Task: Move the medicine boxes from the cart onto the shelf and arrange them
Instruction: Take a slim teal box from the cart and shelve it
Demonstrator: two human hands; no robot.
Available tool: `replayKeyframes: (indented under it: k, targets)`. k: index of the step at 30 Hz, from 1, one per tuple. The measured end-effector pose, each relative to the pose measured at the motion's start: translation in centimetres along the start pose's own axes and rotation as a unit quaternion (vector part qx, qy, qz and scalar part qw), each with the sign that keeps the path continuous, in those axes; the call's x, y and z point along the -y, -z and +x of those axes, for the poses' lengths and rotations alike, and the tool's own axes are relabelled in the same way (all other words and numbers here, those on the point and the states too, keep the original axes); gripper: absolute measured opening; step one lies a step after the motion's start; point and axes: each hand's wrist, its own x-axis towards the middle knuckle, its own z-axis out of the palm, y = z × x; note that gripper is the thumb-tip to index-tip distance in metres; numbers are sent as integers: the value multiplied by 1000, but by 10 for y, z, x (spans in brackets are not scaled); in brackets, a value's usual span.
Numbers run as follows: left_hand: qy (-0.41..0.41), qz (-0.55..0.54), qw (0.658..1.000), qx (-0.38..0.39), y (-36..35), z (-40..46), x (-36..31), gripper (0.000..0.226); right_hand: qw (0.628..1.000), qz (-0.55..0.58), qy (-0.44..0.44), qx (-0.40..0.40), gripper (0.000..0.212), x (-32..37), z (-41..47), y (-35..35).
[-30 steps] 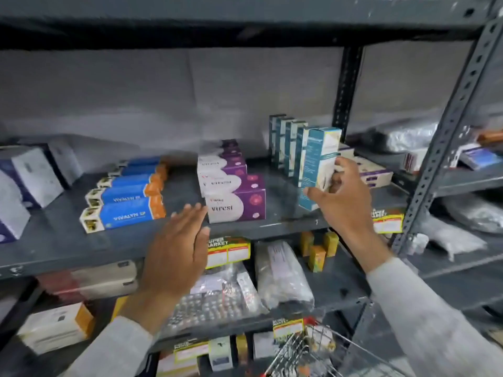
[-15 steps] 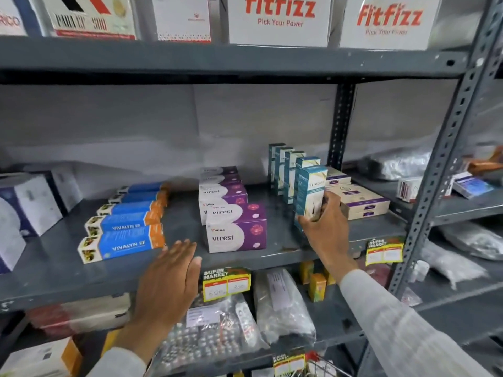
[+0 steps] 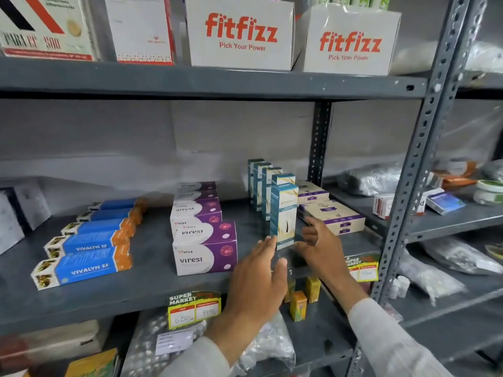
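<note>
A tall teal and white medicine box (image 3: 283,216) stands upright at the front of a row of like boxes (image 3: 262,186) on the grey middle shelf (image 3: 141,292). My left hand (image 3: 258,278) is flat and open just left of its base, fingertips at the box's lower corner. My right hand (image 3: 317,246) is open on the right side of the box, fingers spread, not gripping it. Purple Viresi boxes (image 3: 204,246) sit in a row to the left. Blue Vivalyn EF boxes (image 3: 87,251) lie in a row further left. The cart is out of view.
Flat cream and purple boxes (image 3: 332,216) lie right of the teal row, by the slotted upright (image 3: 416,164). Fitfizz cartons (image 3: 241,34) fill the shelf above. Small orange boxes (image 3: 298,306) and plastic bags (image 3: 269,346) sit on the shelf below. Price tags (image 3: 194,308) hang on the shelf edge.
My right hand set the teal box down at the front of its row and let go. My left hand moved right, up to the box's base. The view tilted upward.
</note>
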Motion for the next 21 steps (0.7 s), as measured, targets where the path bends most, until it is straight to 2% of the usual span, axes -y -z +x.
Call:
replayKeyframes:
  k: [4, 7, 9, 13, 21]
  targets:
    - [-25, 190, 977, 89, -30, 6, 23, 59, 999, 18, -6, 33, 77, -2, 5, -1]
    - [-49, 278, 955, 89, -48, -3, 37, 64, 999, 35, -6, 36, 73, -4, 5, -5]
    - [-43, 291, 953, 70, -55, -5, 43, 64, 999, 34, 3, 37, 68, 0, 5, -9]
    - [-51, 297, 953, 44, -59, -6, 46, 60, 1000, -12, 19, -8, 81, 11, 5, -23]
    - [-70, 299, 952, 15, -57, -4, 51, 53, 992, -83, 28, -91, 63, 12, 3, -22]
